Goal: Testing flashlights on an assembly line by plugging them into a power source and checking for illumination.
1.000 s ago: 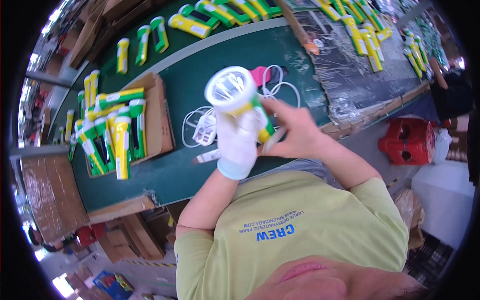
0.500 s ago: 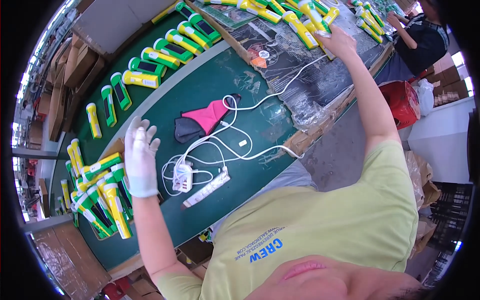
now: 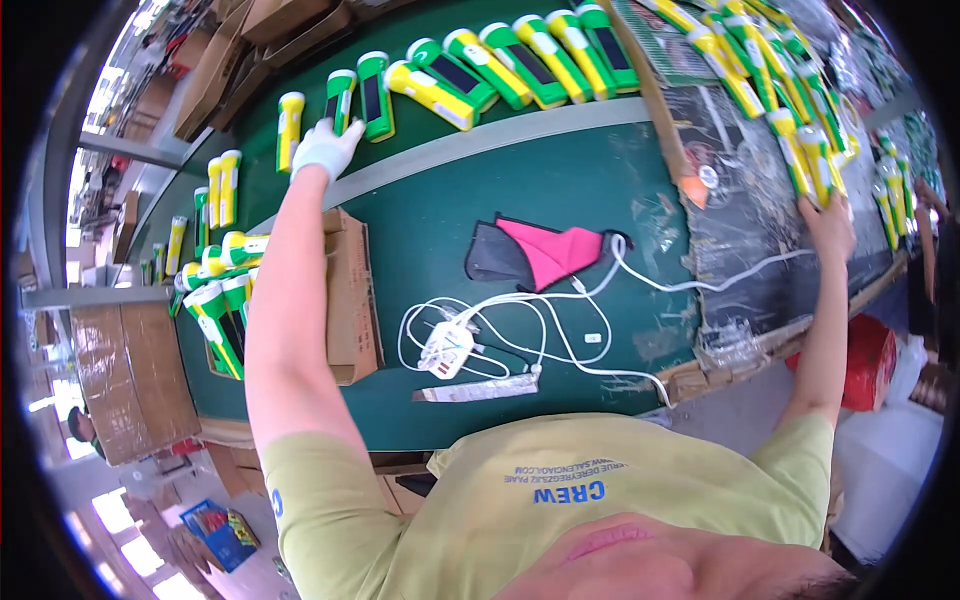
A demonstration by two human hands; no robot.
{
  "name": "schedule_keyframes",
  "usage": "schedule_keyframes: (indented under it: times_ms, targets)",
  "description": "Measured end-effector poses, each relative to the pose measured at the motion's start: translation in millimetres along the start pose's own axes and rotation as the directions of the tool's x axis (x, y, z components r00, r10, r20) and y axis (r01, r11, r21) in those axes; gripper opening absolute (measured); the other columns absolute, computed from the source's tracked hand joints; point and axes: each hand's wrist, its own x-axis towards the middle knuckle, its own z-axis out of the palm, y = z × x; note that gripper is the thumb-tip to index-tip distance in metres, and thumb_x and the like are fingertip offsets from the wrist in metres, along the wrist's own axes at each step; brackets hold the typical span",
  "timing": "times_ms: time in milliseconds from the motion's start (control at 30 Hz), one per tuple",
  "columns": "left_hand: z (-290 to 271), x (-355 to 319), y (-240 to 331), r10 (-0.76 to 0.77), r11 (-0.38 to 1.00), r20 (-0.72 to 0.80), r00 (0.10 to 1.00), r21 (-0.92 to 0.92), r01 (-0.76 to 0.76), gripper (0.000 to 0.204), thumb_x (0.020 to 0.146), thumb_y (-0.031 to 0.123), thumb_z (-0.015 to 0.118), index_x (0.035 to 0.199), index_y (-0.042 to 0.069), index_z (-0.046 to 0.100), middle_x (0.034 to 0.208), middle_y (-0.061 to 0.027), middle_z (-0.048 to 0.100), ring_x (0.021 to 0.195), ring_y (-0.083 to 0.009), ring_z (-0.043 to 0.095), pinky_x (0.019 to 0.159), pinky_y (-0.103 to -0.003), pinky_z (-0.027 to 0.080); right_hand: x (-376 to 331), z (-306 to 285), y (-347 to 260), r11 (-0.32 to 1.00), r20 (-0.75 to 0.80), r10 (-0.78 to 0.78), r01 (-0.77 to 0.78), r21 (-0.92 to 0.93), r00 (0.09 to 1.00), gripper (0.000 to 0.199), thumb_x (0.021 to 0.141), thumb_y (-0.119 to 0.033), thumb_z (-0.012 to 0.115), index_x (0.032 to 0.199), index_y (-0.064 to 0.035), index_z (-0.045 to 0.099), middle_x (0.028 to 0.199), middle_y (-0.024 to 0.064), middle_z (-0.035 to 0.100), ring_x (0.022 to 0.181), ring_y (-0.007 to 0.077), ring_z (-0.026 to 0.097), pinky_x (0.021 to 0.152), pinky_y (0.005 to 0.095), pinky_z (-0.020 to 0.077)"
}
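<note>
Dark green worktop (image 3: pixel 430 205) runs across a cluttered workshop, and at it a person in a yellow-green shirt stands with arms spread wide. Beyond a pale rail (image 3: pixel 480 138), the gloved left hand (image 3: pixel 328 150) is at the near end of a green flashlight (image 3: pixel 341 92) in a loose row; I cannot tell whether its grip has closed. Far to the right, the bare right hand (image 3: pixel 830 225) has its fingers at the near end of a yellow flashlight (image 3: pixel 816 160), on a heap; how firmly, I cannot tell. Between them lie a pink-and-grey cloth (image 3: pixel 555 255) and a white plug block (image 3: pixel 447 348). This seems a two-way reach; lifting the green flashlight would call for fingers wrapped around its barrel, clear of its neighbours.
</note>
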Motion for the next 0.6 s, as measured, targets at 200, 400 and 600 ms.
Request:
schedule_keyframes:
  times_ms: [200, 400, 600]
  targets:
    - [12, 34, -1, -0.266, 0.959, 0.057, 0.962, 0.112, 0.259, 0.063, 0.086, 0.052, 0.060, 0.130, 0.008, 0.047, 0.126, -0.0162, 0.060, 0.120, -0.0286, 0.057, 0.105, -0.040, 0.039, 0, -18, 12, 1.000, 0.091, 0.016, -0.016, -0.005, 0.996, 0.065, 0.084, -0.060, 0.054, 0.125, -0.0089, 0.058, 0.125, 0.0184, 0.055, 0.107, 0.0395, 0.060, 0.087, 0.0497, 0.0482]
    - [4, 12, -32, -0.064, 0.846, -0.161, 0.985, -0.532, -0.032, 0.063, 0.084, 0.039, 0.063, 0.133, 0.002, 0.049, 0.115, -0.0175, 0.063, 0.104, -0.0299, 0.062, 0.092, -0.036, 0.046, -3, 18, 48, 0.996, 0.018, 0.041, -0.042, 0.073, 0.999, 0.053, 0.093, -0.053, 0.048, 0.122, -0.0102, 0.060, 0.107, 0.0151, 0.062, 0.101, 0.0410, 0.061, 0.084, 0.0495, 0.0487]
    - [-61, -157, 20, 0.537, 0.742, -0.434, 0.723, -0.163, -0.650, 0.047, 0.080, 0.023, 0.068, 0.126, 0.015, 0.058, 0.114, -0.0114, 0.064, 0.102, -0.0308, 0.062, 0.090, -0.036, 0.049, -78, -83, -33, 0.722, -0.427, -0.127, 0.379, 0.579, 0.895, 0.027, 0.088, -0.026, 0.068, 0.081, -0.0009, 0.063, 0.077, 0.0112, 0.060, 0.069, 0.0276, 0.060, 0.062, 0.0357, 0.0450]
